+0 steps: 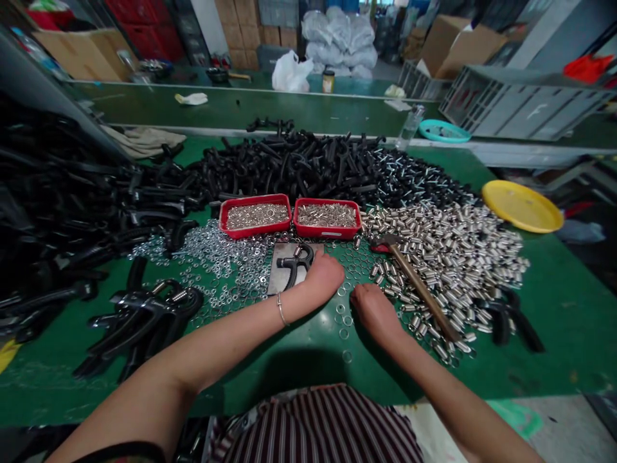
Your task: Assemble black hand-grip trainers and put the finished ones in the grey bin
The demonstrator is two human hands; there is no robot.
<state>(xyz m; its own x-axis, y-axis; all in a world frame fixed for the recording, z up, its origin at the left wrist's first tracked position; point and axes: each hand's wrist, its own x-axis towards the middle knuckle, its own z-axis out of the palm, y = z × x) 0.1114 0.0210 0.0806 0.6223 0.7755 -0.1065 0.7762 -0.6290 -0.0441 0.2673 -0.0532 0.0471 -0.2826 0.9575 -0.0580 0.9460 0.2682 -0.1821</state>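
Note:
My left hand (326,273) is curled at the right side of a flat metal plate (277,283), its fingertips beside a black handle-like part (290,263) lying there. A metal sleeve or spring shows on top of that part. Whatever the left fingers hold, if anything, is hidden. Close to the tabletop, my right hand (376,312) has its fingers pressed together next to loose thin metal rings (344,319); I cannot make out what is in them. A hammer (419,286) with a wooden handle rests right of this hand, on a heap of silvery cylinders (463,247).
Two red trays (255,227) (328,229) of small metal parts stand beyond the plate. Small nuts (216,251) spread leftward. Black handles (308,161) pile up behind, with more assembled ones (139,321) at left. A yellow plate (523,206) sits at the right edge.

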